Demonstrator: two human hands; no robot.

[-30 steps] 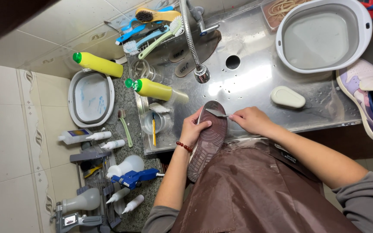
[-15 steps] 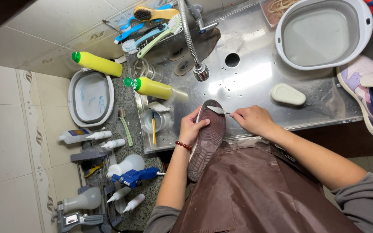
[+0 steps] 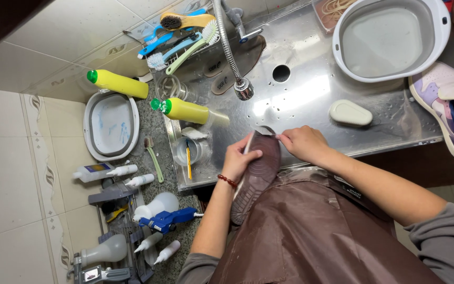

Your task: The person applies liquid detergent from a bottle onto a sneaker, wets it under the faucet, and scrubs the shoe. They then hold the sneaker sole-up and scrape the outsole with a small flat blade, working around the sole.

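Over steel sink (image 3: 311,100): hands grip shoe (image 3: 256,176); grey basin (image 3: 390,37) holds water.

Brown glossy apron (image 3: 311,231), grey pushed-up sleeves (image 3: 447,242), red bead bracelet (image 3: 227,181).

We see a dark brown shoe (image 3: 254,176), sole up, toe over the steel sink's front edge (image 3: 311,158).

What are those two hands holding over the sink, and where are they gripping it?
A brown shoe, sole up. The left hand grips its side near the toe; the right hand pinches the toe end.
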